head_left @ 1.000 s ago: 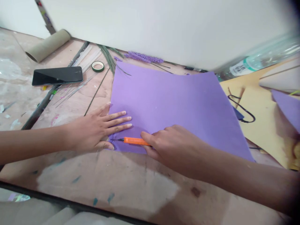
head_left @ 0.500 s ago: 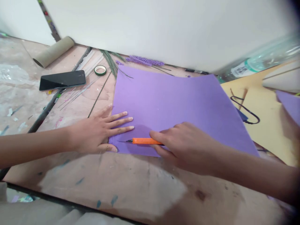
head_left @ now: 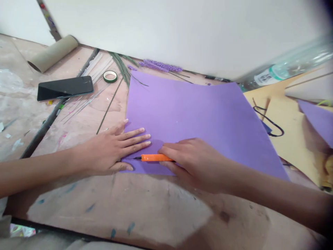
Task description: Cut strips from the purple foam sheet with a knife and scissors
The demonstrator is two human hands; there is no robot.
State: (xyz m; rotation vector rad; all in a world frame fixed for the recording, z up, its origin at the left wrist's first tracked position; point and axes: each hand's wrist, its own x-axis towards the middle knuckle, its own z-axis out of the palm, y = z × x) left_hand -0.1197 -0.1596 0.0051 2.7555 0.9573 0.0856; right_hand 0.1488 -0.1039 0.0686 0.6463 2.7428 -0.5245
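A large purple sheet (head_left: 197,111), paper or thin foam, lies flat on the worktable. My left hand (head_left: 109,149) rests palm down over its lower left corner, fingers stretched out and spread. Between that hand's thumb and index finger runs the thin tip of an orange-handled pointed tool (head_left: 152,158). It has a black neck; whether it is a craft knife or an awl I cannot tell. My right hand (head_left: 191,161) is closed around the handle's right end, low over the sheet, and points the tip left. The hand hides the handle's rear end.
A black phone (head_left: 65,88), a roll of green tape (head_left: 110,76) and a cardboard tube (head_left: 53,53) lie at the left. Purple flower stems (head_left: 161,66) lie behind the sheet. At the right are a plastic bottle (head_left: 283,74) and yellow paper (head_left: 291,146).
My right hand and the pointed tool have shifted a little to the left, bringing the tip between my left thumb and fingers. The camera view has also moved slightly.
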